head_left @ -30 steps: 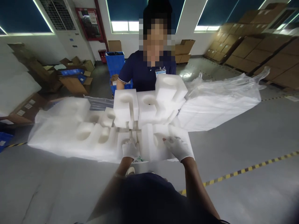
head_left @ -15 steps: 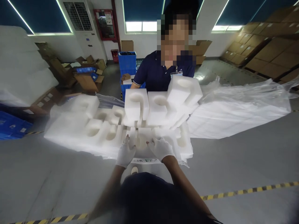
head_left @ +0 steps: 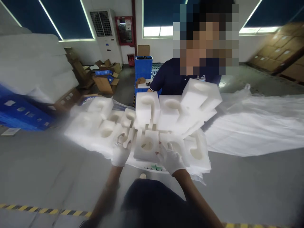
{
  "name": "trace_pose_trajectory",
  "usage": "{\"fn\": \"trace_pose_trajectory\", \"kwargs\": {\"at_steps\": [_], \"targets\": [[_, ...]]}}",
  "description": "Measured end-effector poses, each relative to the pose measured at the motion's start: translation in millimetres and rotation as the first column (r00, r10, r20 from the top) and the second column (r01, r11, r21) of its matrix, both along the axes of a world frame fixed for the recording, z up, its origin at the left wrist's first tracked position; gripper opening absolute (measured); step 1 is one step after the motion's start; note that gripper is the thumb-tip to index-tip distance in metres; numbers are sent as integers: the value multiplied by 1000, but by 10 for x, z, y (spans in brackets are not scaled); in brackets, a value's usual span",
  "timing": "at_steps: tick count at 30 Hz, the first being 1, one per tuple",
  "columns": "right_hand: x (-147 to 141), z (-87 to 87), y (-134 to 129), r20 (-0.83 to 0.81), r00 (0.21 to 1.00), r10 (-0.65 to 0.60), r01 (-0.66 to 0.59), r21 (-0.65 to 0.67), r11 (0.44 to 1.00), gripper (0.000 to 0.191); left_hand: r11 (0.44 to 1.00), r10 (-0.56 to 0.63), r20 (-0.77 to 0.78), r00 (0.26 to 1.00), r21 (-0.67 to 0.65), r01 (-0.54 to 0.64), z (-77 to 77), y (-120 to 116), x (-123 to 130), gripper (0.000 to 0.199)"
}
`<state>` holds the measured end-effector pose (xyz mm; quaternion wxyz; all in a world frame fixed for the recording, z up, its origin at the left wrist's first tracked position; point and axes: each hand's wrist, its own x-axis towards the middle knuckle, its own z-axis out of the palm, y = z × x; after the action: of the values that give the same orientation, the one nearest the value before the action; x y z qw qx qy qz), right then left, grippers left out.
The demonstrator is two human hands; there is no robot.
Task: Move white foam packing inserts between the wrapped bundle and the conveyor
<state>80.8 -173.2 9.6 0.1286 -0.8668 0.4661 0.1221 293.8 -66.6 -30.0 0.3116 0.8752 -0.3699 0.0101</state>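
White foam blocks with round hollows stand in rows on plastic sheeting in front of me. My left hand (head_left: 121,152), in a white glove with bare fingertips, is at a foam block (head_left: 124,135) left of centre, fingers apart. On the right, my gloved right hand (head_left: 171,158) has its fingers spread beside the right edge of the centre foam block (head_left: 146,147). Neither hand grips anything that I can make out. Behind the front row, taller foam blocks (head_left: 147,109) are stacked, the highest (head_left: 201,93) at the right.
A person in a dark shirt (head_left: 171,76) stands across the foam. A bulky plastic-wrapped pile (head_left: 251,126) lies at the right. Blue crates (head_left: 23,110) and wrapped white bundles (head_left: 35,63) are at the left. Cardboard boxes (head_left: 104,84) sit on the floor behind.
The view has shifted left, so the scene sits further right. My hands have moved apart, the left one onto the block at the left, and the centre block's hollow now shows between them.
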Motion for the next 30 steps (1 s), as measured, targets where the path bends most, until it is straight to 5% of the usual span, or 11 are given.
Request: {"fn": "trace_pose_trajectory", "kwargs": {"at_steps": [3,8,11,14,16,19,22,24,25,27,30], "targets": [[-67,59,25,22,999,25,-24,-26,999,56,973,114,296,948,158,-167,5,95,433,64],[-150,41,55,33,999,43,-40,-91,995,57,841,-46,229,972,534,-87,97,144,894,55],[-194,1,32,79,996,40,-33,-95,995,58,874,-15,206,978,478,-87,445,206,703,54],[-282,63,50,263,965,-14,29,-53,998,59,974,-62,247,967,227,4,853,279,194,59],[-337,160,122,509,859,-49,35,37,999,65,990,-141,227,964,57,131,1024,271,-249,57],[-399,317,251,822,538,-187,-47,252,967,91,918,-379,163,911,-59,393,1087,162,-921,56],[-534,443,265,871,235,-431,29,437,899,102,709,-675,112,729,-173,684,1086,40,-1370,67],[-729,525,196,858,147,-493,69,488,870,90,567,-782,121,612,-270,778,1105,-1,-1437,67],[-855,575,152,866,150,-478,88,470,879,83,546,-783,143,606,-312,778,1107,-8,-1390,63],[-1116,694,76,891,234,-389,209,344,915,77,647,-667,191,721,-331,687,1044,-11,-1150,53],[-1341,885,33,780,530,-334,481,49,876,77,949,-257,200,945,-132,286,700,-20,-548,46]]}}
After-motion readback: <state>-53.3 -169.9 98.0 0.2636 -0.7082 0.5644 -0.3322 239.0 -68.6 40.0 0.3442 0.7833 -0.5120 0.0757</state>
